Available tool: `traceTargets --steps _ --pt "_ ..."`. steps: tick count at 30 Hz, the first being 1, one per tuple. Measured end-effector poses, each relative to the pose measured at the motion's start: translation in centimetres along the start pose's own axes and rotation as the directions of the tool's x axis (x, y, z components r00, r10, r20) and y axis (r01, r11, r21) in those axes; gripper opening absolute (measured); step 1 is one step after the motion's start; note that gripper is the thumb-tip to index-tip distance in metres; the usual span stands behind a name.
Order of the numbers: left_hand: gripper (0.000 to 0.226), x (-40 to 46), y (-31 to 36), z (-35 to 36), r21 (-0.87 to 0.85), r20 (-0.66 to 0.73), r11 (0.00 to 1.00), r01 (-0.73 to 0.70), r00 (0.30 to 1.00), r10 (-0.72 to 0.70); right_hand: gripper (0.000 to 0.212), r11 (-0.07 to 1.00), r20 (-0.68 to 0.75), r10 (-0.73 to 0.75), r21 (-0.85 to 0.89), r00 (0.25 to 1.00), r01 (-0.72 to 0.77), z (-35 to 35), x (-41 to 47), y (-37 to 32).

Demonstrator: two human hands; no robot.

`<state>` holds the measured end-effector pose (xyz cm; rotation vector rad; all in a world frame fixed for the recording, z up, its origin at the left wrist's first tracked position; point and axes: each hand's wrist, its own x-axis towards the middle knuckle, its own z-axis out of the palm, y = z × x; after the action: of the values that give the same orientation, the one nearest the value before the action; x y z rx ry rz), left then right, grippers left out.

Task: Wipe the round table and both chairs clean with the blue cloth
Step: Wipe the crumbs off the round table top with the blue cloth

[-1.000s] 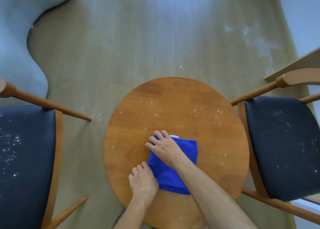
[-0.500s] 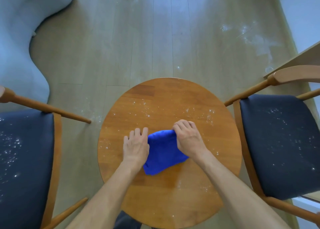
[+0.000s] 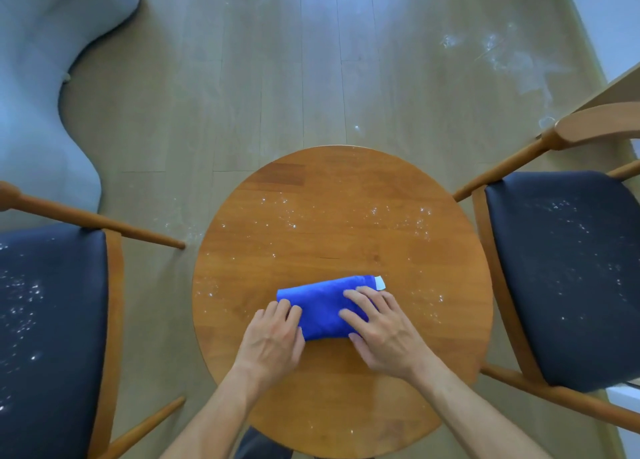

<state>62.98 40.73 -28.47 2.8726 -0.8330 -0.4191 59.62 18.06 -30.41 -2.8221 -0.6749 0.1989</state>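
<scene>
A blue cloth (image 3: 320,301), folded into a narrow strip with a white tag at its right end, lies on the round wooden table (image 3: 339,223). White specks dot the tabletop, mostly on its far half. My left hand (image 3: 273,340) rests on the cloth's near left corner with its fingers flat. Over the right part of the cloth my right hand (image 3: 377,327) lies flat, fingers pointing left. A chair with a dark seat (image 3: 45,320) stands to the left and another dark-seated chair (image 3: 571,268) to the right, both sprinkled with white crumbs.
A pale grey sofa (image 3: 38,94) curves in at the far left. The wooden floor (image 3: 277,77) beyond the table has white smears at the far right. A light wooden edge (image 3: 620,87) juts in at the right, above the right chair.
The cloth has gone from a wide square to a narrow folded strip lying left to right. Both hands moved from pinching its ends to lying flat on it.
</scene>
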Motion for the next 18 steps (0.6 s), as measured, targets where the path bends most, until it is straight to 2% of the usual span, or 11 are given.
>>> traceTargets --steps 2,4,6,8,9,11,13,14,15,16,18 --pt "0.017 0.4 -0.5 -0.2 -0.038 -0.028 0.996 0.077 0.997 -0.078 0.047 0.99 0.091 -0.144 0.001 0.985 0.144 0.6 2.3 0.3" --pt "0.024 0.8 -1.2 -0.3 -0.083 -0.027 0.98 0.179 0.983 -0.182 0.056 0.949 0.223 -0.304 -0.011 0.926 0.314 1.3 4.6 0.7" --pt "0.023 1.2 -2.1 -0.2 -0.138 -0.01 0.944 0.3 0.952 -0.304 0.057 0.942 0.291 -0.321 0.003 0.901 0.334 2.0 6.0 1.2" --pt "0.02 1.8 -2.9 0.1 -0.17 0.003 0.907 0.386 0.92 -0.391 0.053 0.961 0.218 -0.252 -0.061 0.943 0.271 2.7 5.6 1.3" --pt "0.02 2.2 -3.3 0.2 -0.172 0.004 0.897 0.406 0.911 -0.412 0.052 0.978 0.154 -0.18 -0.079 0.972 0.194 3.3 4.7 0.9" --pt "0.018 3.3 -3.5 0.5 -0.16 -0.003 0.892 0.422 0.904 -0.428 0.052 0.996 0.036 0.081 -0.051 0.996 -0.079 4.8 1.9 -0.9" --pt "0.021 4.4 -3.3 1.0 -0.15 0.018 0.895 0.421 0.906 -0.423 0.055 0.931 -0.033 0.365 -0.02 0.931 -0.365 6.4 -0.9 -3.1" --pt "0.024 5.0 -2.9 1.3 -0.152 0.027 0.9 0.408 0.912 -0.409 0.058 0.895 -0.047 0.443 -0.029 0.895 -0.445 6.9 -1.8 -3.8" --pt "0.027 5.6 -2.5 1.7 -0.159 0.027 0.909 0.386 0.922 -0.387 0.059 0.883 -0.053 0.464 -0.042 0.884 -0.467 7.3 -2.2 -4.2" --pt "0.028 6.1 -1.9 2.1 -0.162 0.014 0.921 0.353 0.935 -0.356 0.058 0.903 -0.059 0.423 -0.054 0.904 -0.426 7.4 -2.2 -3.9" --pt "0.032 6.7 -0.8 2.8 -0.146 -0.027 0.956 0.255 0.965 -0.262 0.053 0.955 -0.095 0.275 -0.089 0.957 -0.283 7.3 -1.1 -1.9"
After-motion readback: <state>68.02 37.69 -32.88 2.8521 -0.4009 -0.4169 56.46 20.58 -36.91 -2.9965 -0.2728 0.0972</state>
